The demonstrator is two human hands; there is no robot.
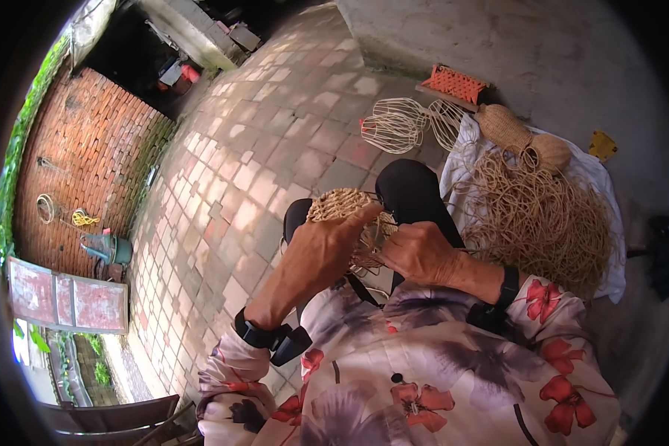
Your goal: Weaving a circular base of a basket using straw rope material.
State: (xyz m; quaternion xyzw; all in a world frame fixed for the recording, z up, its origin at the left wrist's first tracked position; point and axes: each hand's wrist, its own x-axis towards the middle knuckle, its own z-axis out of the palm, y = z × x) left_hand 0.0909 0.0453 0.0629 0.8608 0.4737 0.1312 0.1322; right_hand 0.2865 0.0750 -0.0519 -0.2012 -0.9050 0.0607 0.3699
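A tan woven straw piece (342, 204) rests at my knees, tightly plaited at the top and looser near its right edge. My left hand (325, 241) wraps over its near side, thumb stretched along the top edge. At the loose right side, my right hand (421, 251) is closed, its curled fingers pinching the work's edge. Whether a single strand lies between those fingertips is hidden. The underside of the piece is covered by my hands.
To the right, a heap of straw cord (543, 215) lies on a white cloth (615, 267). Beyond it are a round-bellied woven vessel (502, 124), a wire frame (394, 125) and a low stool with an orange woven seat (456, 84). A brick wall (89, 163) stands left.
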